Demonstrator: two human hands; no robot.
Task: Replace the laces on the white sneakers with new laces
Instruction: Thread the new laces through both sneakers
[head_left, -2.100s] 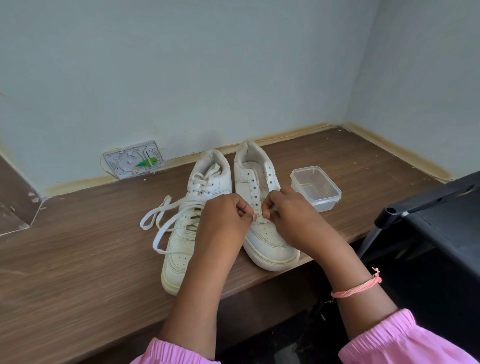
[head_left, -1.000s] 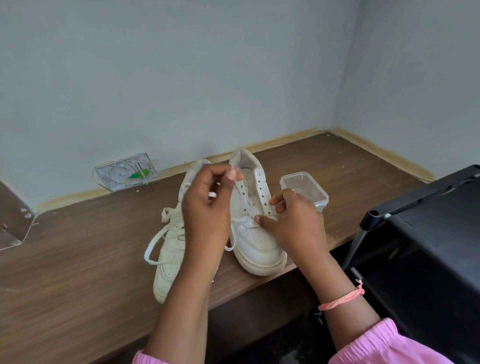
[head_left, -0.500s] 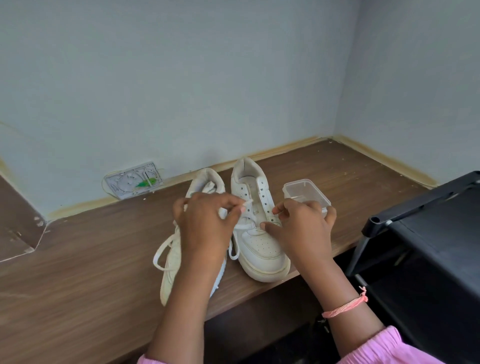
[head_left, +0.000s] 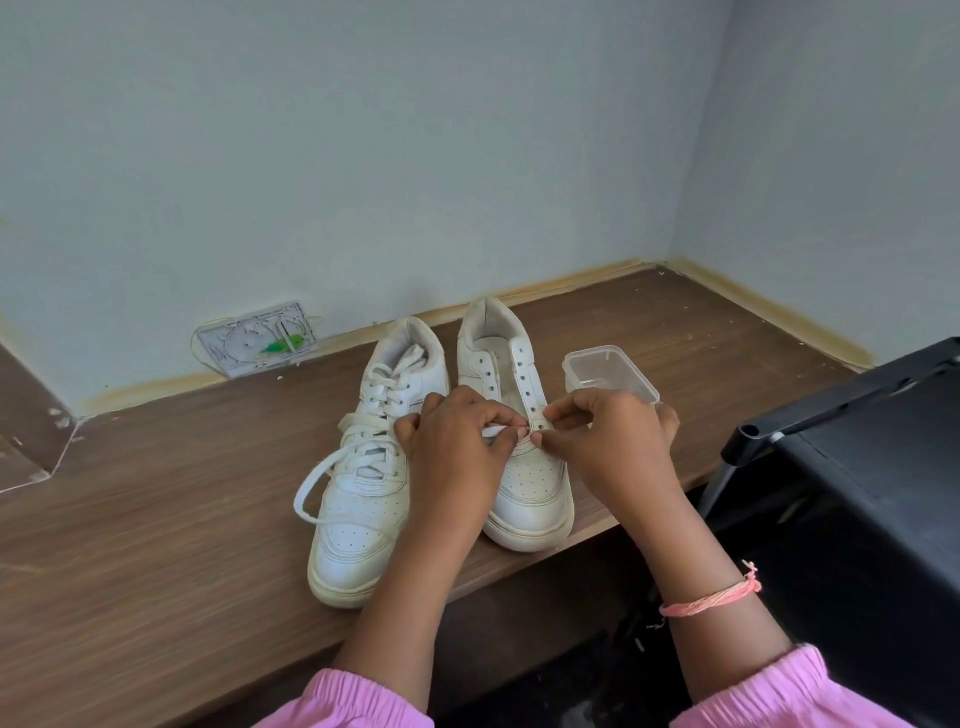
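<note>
Two white sneakers stand side by side on the wooden desk, toes toward me. The left sneaker (head_left: 358, 509) is laced, and its white lace (head_left: 332, 467) trails in loose loops to the left. The right sneaker (head_left: 524, 478) has open eyelets along its upper part. My left hand (head_left: 457, 457) pinches the end of a white lace (head_left: 496, 432) low on the right sneaker's eyelet row. My right hand (head_left: 602, 441) pinches at the eyelet flap just opposite. The fingertips of both hands almost meet.
A clear plastic container (head_left: 610, 374) sits right of the sneakers, partly behind my right hand. A wall socket plate (head_left: 257, 338) is at the back left. A black rack (head_left: 857, 467) stands off the desk's (head_left: 156, 519) right front edge.
My left hand came down from its raised position over the sneakers to the lower eyelets. My right hand has stayed at the right sneaker's eyelet row.
</note>
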